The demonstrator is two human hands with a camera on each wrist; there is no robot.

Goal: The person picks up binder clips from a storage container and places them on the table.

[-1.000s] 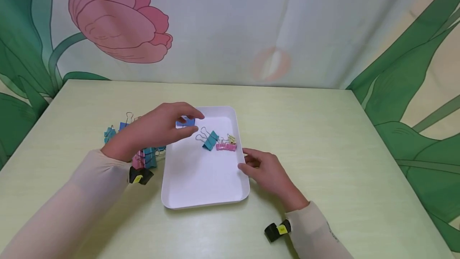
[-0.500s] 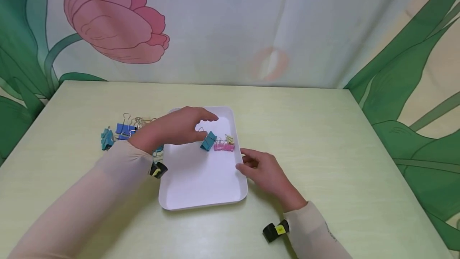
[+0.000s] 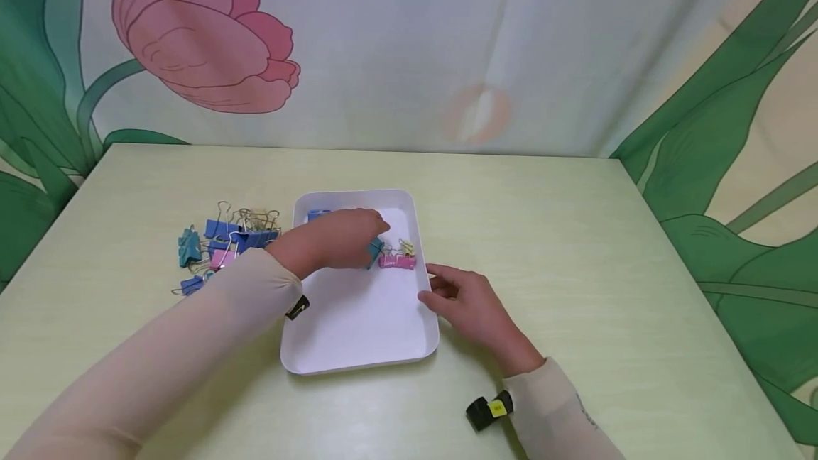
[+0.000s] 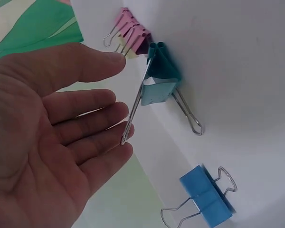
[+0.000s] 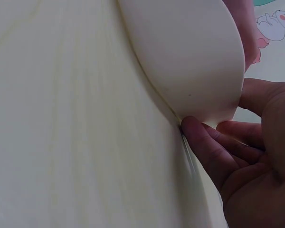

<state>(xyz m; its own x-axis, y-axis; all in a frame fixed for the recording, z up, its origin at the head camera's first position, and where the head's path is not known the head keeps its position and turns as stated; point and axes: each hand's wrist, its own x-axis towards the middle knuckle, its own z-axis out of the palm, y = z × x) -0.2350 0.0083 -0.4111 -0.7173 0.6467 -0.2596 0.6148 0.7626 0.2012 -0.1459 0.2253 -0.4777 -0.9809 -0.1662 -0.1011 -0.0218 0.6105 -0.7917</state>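
Note:
My left hand [image 3: 345, 238] is over the white tray [image 3: 358, 332], right at a teal binder clip [image 4: 161, 76]. In the left wrist view its thumb and fingers are apart, and the clip's wire handle crosses in front of the fingertips without being pinched. A pink binder clip [image 3: 397, 262] and a small yellow clip [image 3: 407, 247] lie just right of the teal one. Behind the hand, a blue binder clip [image 4: 206, 197] lies in the tray, partly hidden in the head view. My right hand [image 3: 469, 307] grips the tray's right rim between thumb and fingers.
Left of the tray lies a pile of mixed binder clips, among them a teal clip [image 3: 189, 247], blue clips [image 3: 222, 229] and a pink clip [image 3: 222, 258]. My left sleeve [image 3: 192, 332] covers part of it. A patterned curtain [image 3: 409, 48] hangs behind the table.
My left hand has moved right across the tray and down to the teal clip, uncovering more of the pile. The right hand stays on the rim.

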